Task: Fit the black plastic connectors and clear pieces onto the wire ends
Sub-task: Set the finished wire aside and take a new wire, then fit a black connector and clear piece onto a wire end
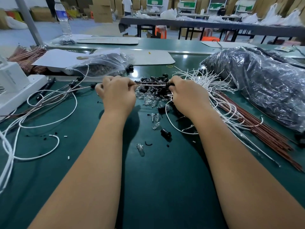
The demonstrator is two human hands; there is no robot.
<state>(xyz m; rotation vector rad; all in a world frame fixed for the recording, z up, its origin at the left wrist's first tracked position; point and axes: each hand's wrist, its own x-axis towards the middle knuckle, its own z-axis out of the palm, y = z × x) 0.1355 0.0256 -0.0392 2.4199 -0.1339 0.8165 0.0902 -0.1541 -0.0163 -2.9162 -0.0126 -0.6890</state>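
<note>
My left hand [118,92] pinches a pair of thin wires [151,84], one white and one brown, which run to the right. My right hand [186,95] grips a black connector [170,84] at the wires' ends. Below and behind the wires lies a heap of loose black connectors [156,80] and clear glass pieces [149,99]. More clear pieces [156,117] and one black connector [165,133] lie scattered nearer to me on the green mat [158,179].
Finished wires with connectors [54,96] trail off at the left beside a white machine [13,86]. Loose white wires [212,80] and brown wires [257,129] spread at the right under a big plastic bag [257,80]. A smaller bag [105,65] sits behind my left hand.
</note>
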